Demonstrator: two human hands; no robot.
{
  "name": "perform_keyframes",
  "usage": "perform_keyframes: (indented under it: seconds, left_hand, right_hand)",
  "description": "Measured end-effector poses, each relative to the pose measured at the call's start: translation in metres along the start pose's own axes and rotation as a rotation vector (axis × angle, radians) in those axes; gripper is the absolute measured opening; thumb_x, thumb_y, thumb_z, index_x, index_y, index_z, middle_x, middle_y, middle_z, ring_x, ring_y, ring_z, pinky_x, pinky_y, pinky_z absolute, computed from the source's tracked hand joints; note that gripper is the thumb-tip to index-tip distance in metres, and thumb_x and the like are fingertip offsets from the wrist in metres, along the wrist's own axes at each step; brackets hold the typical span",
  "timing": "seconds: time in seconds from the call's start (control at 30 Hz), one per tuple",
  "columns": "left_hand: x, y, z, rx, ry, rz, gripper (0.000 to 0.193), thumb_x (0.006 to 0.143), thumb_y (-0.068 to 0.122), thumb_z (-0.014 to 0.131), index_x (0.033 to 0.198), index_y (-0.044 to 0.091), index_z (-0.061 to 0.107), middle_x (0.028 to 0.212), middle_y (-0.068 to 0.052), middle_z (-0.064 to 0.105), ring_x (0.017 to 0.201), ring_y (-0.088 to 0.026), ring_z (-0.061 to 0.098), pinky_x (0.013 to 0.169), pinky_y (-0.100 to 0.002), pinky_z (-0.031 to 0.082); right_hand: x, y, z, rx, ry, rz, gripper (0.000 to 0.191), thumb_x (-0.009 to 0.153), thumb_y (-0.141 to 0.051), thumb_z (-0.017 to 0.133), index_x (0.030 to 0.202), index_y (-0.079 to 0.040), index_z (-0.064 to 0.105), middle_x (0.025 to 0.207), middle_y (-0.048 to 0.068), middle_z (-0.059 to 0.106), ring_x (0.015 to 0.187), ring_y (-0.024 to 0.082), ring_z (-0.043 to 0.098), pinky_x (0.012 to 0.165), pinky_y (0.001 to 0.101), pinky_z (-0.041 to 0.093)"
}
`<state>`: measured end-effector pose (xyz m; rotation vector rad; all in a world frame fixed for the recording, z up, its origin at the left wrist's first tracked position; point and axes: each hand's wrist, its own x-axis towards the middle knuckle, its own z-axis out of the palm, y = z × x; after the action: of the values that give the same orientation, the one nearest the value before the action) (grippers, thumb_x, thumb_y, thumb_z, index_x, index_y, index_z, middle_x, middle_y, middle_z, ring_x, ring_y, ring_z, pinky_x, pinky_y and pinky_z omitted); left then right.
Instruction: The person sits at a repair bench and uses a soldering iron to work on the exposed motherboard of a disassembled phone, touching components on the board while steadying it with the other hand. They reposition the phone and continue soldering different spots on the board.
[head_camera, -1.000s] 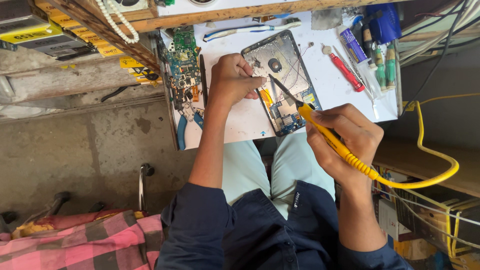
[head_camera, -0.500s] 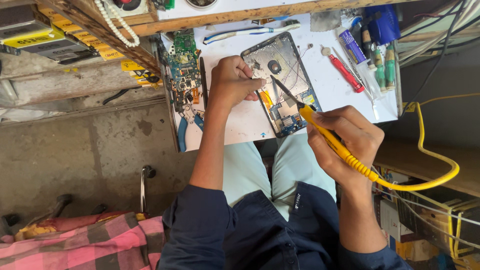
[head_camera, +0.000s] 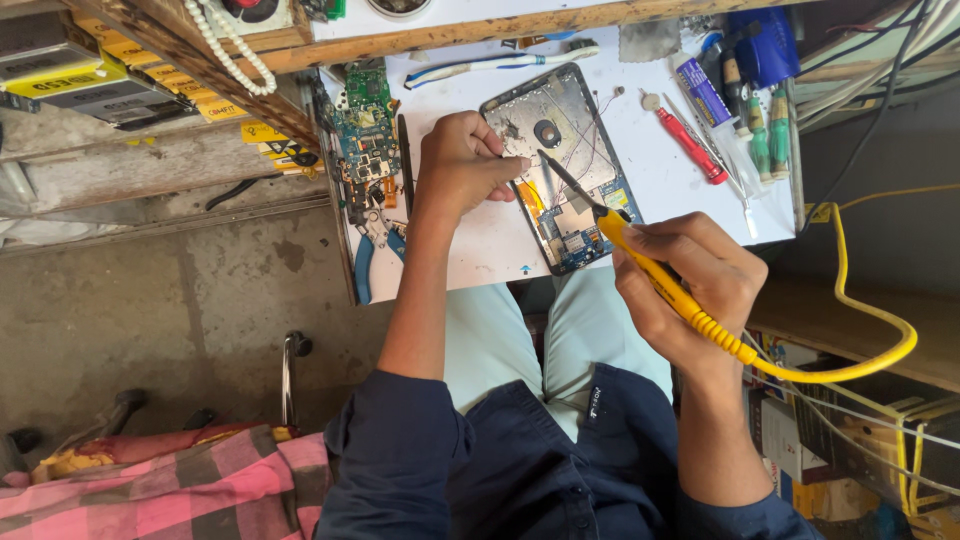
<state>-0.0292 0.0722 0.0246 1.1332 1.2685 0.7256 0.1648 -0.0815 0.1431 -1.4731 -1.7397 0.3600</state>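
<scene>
My right hand (head_camera: 690, 285) grips the yellow-handled soldering iron (head_camera: 640, 265), tip on the opened dark phone chassis (head_camera: 560, 165). My left hand (head_camera: 465, 165), fingers curled together, presses its edge.

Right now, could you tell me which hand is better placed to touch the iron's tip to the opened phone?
The right hand: it holds the yellow soldering iron, tip over the opened phone. The left hand rests on the phone's edge.

Red screwdriver (head_camera: 692, 146), blue pliers (head_camera: 370, 262), circuit board (head_camera: 365, 135)
</scene>
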Motion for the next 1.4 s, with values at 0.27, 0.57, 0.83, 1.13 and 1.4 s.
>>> perform_keyframes:
  seconds: [0.27, 0.57, 0.83, 1.13, 1.4]
  left_hand:
    - [0.0004, -0.0006, 0.0002, -0.001, -0.001, -0.002, 0.03, 0.074, 0.006, 0.086, 0.08, -0.001, 0.057, 0.068, -0.012, 0.072, 0.052, -0.017, 0.074, 0.042, -0.027, 0.057]
    - [0.0004, -0.0003, -0.0002, 0.011, -0.004, -0.001, 0.031, 0.074, 0.006, 0.087, 0.08, 0.0, 0.058, 0.068, -0.013, 0.072, 0.052, -0.017, 0.074, 0.042, -0.027, 0.058]
    - [0.0005, -0.001, 0.0005, -0.018, 0.003, -0.008, 0.032, 0.073, 0.006, 0.087, 0.081, 0.0, 0.057, 0.067, -0.013, 0.071, 0.052, -0.018, 0.074, 0.042, -0.028, 0.057]
    - [0.0005, -0.0015, -0.0005, -0.009, -0.008, -0.01, 0.03, 0.074, 0.005, 0.086, 0.08, -0.001, 0.058, 0.069, -0.013, 0.073, 0.053, -0.017, 0.074, 0.043, -0.027, 0.058]
    - [0.0004, -0.0017, 0.0001, -0.011, -0.002, -0.007, 0.03, 0.073, 0.005, 0.086, 0.08, -0.001, 0.057, 0.069, -0.013, 0.072, 0.052, -0.017, 0.074, 0.043, -0.027, 0.058]
  right_hand:
    - [-0.0013, 0.0, 0.0004, 0.032, -0.017, 0.002, 0.017, 0.087, 0.002, 0.076, 0.104, 0.003, 0.073, 0.095, 0.012, 0.071, 0.073, 0.017, 0.072, 0.066, 0.024, 0.054]
    - [-0.0007, -0.003, -0.0009, 0.013, -0.01, 0.01, 0.018, 0.086, 0.002, 0.077, 0.104, 0.004, 0.074, 0.094, 0.012, 0.071, 0.071, 0.017, 0.071, 0.065, 0.0242, 0.053]
    - [-0.0003, -0.0036, -0.0005, 0.016, -0.01, 0.009, 0.017, 0.086, 0.002, 0.076, 0.103, 0.004, 0.073, 0.094, 0.012, 0.071, 0.073, 0.017, 0.071, 0.065, 0.0244, 0.053]
    - [-0.0007, -0.0039, -0.002, 0.03, -0.031, 0.022, 0.018, 0.086, 0.002, 0.075, 0.104, 0.004, 0.073, 0.095, 0.012, 0.071, 0.072, 0.017, 0.071, 0.066, 0.0244, 0.053]
    - [-0.0007, -0.0025, -0.0007, 0.004, -0.003, 0.008, 0.016, 0.087, 0.002, 0.077, 0.102, 0.004, 0.073, 0.094, 0.012, 0.071, 0.071, 0.017, 0.071, 0.065, 0.0242, 0.053]
